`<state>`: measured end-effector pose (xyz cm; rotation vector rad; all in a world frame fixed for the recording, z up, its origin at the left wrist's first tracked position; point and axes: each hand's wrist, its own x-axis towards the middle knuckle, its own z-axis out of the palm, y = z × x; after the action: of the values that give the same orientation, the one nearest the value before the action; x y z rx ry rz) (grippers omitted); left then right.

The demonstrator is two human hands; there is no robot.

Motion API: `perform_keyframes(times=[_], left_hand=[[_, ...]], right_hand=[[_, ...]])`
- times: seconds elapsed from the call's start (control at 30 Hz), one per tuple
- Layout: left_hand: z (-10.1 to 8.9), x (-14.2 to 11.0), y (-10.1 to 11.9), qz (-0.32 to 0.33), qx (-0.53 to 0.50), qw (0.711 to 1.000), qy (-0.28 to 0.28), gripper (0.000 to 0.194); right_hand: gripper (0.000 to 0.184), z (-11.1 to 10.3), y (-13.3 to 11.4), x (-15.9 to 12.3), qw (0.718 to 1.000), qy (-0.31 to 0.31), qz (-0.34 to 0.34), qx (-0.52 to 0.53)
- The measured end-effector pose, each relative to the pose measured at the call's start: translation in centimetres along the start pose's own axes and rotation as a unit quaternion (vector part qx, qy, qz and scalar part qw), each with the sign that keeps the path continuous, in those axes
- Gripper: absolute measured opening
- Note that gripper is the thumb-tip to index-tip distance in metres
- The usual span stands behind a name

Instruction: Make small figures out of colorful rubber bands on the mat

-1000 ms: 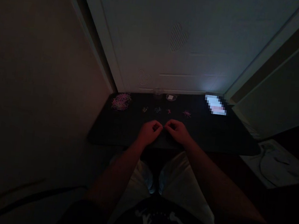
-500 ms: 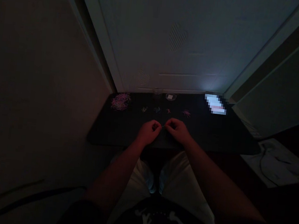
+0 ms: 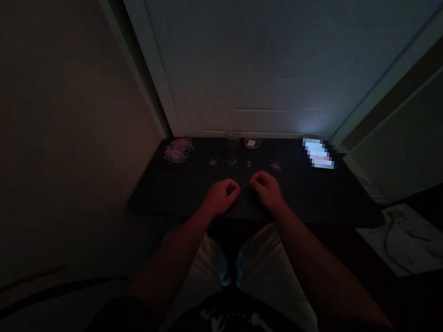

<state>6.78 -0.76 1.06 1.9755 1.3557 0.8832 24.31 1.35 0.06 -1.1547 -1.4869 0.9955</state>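
Note:
A thin bluish rubber band (image 3: 245, 186) stretches between my two hands, just above the dark table (image 3: 186, 194). My left hand (image 3: 222, 195) pinches its lower left end, and my right hand (image 3: 267, 190) grips the upper right end. Beyond my hands lies a row of small sorted heaps: a yellowish heap (image 3: 213, 162), a bluish heap (image 3: 232, 162), a red heap (image 3: 249, 164) and a pink heap (image 3: 275, 167). At the far left is a larger mixed pile (image 3: 178, 150) of pink, purple and pale bands. Dim light hides finer detail.
A clear cup (image 3: 232, 137) and a round lid with a white square (image 3: 252, 144) stand at the table's back edge. A glowing, pixelated phone (image 3: 319, 152) lies at the back right. A white panelled door (image 3: 218, 54) rises directly behind the table.
My right hand has moved slightly up and right, away from my left. The band between them now spans a longer gap. My left hand has hardly moved.

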Motion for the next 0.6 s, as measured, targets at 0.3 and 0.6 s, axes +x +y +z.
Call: perform_keyframes(times=[0.3,0.6], left_hand=[[-0.08,-0.01,0.09,0.002,0.005,1.000,-0.010,0.016],[-0.11,-0.10,0.52,-0.013,0.006,1.000,-0.003,0.012]], right_hand=[[0.007,0.41,-0.56,-0.43,0.992,-0.094,-0.037,-0.080],[0.007,0.35,-0.43,-0.51,0.987,-0.103,-0.059,-0.107]])
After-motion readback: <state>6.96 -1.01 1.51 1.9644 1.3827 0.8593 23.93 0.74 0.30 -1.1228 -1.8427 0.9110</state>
